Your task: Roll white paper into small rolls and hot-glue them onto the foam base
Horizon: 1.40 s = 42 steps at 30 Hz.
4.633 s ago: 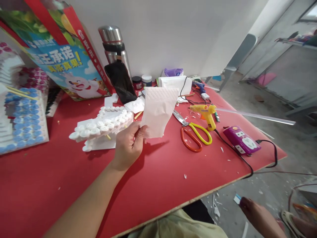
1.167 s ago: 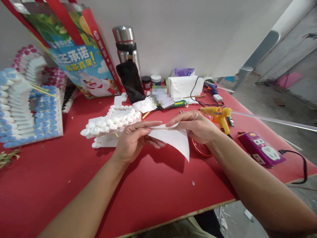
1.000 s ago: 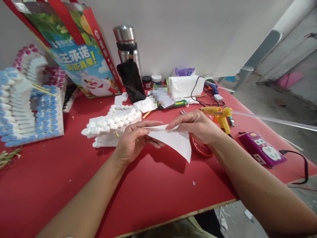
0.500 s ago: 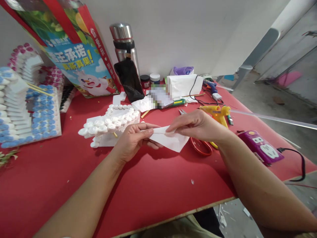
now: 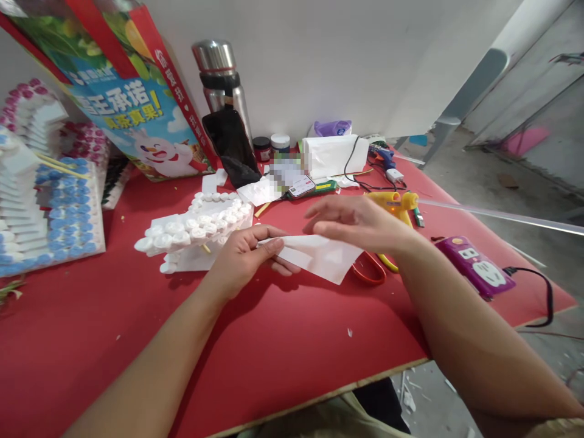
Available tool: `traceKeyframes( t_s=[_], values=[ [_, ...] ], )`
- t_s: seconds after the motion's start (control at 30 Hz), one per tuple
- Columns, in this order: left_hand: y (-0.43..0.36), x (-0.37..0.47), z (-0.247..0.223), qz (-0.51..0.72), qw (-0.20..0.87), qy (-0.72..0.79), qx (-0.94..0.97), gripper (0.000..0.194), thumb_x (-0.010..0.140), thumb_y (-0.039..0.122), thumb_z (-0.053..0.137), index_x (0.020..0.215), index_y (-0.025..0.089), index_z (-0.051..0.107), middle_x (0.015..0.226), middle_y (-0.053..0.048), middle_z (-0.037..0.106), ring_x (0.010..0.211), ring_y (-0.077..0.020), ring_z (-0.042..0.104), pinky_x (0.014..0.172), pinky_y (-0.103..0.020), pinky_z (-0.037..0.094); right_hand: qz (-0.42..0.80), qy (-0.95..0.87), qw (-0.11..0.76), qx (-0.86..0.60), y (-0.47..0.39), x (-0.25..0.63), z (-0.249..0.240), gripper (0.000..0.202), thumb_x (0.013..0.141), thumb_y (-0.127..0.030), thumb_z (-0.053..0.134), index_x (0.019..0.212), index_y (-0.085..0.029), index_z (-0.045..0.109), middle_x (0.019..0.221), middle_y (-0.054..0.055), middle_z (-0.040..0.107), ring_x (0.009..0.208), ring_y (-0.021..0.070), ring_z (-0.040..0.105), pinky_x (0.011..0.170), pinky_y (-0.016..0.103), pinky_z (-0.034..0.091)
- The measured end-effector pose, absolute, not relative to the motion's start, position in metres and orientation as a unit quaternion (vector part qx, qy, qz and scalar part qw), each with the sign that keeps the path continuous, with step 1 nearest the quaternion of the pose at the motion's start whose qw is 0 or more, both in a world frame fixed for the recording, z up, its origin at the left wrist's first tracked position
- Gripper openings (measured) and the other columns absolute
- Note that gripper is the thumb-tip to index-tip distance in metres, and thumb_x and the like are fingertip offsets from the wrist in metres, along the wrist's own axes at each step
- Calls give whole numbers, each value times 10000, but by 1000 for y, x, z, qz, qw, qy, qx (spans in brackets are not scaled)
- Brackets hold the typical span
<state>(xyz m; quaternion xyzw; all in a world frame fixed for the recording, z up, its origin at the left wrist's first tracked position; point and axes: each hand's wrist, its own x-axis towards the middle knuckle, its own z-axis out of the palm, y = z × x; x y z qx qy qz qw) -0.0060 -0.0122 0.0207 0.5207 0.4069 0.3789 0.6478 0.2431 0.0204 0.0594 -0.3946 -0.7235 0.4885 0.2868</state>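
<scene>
My left hand point(image 5: 249, 255) pinches one end of a white sheet of thin paper point(image 5: 326, 258) between thumb and fingers. The paper stretches to the right, its far corner hanging loose above the table. Over its upper edge hovers my right hand point(image 5: 365, 225), fingers stretched out and a little apart, with nothing gripped. Just left of my left hand stands a white piece covered in rolled white rosettes point(image 5: 196, 231). Scissors with red handles point(image 5: 370, 271) lie under the paper's right end, the blades hidden.
A yellow glue gun point(image 5: 396, 204) lies behind my right wrist, a purple power socket point(image 5: 477, 264) to its right. Along the back are a steel flask point(image 5: 223, 79), a black phone point(image 5: 230, 143), jars and a white tissue pack point(image 5: 335, 155). Blue-and-white rosette pieces point(image 5: 68, 207) stand left.
My right hand has let go of the paper and its fingers have opened above it. The paper has spread flatter to the right. My left hand keeps its pinch; the view has shifted slightly.
</scene>
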Motion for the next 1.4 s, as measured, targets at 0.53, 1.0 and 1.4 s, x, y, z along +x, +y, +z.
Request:
traceKeyframes(
  t_s=[0.53, 1.0, 1.4],
  values=[
    [-9, -9, 20, 451, 647, 376, 487, 222, 872, 263, 732, 1055, 160, 662, 753, -54, 777, 613, -211, 752, 579, -267, 598, 514, -692, 336, -379, 18, 222, 45, 245, 840, -246, 728, 1061, -229, 831, 924, 19, 805, 807, 204, 713, 684, 283, 541],
    [-6, -14, 19, 451, 665, 361, 473, 121, 872, 206, 696, 942, 114, 731, 772, -89, 782, 657, -178, 752, 632, -235, 598, 431, -836, 255, -225, 27, 246, 52, 279, 937, -183, 660, 1182, -235, 782, 863, 38, 746, 734, 130, 629, 680, 255, 502],
    [-17, -3, 29, 336, 640, 369, 584, 110, 920, 252, 664, 931, 149, 628, 636, -5, 701, 509, -134, 659, 495, -224, 514, 694, -579, 251, -346, 12, 217, 47, 355, 927, -511, 668, 1050, -179, 686, 975, 67, 761, 898, 192, 738, 836, 314, 577]
  ],
)
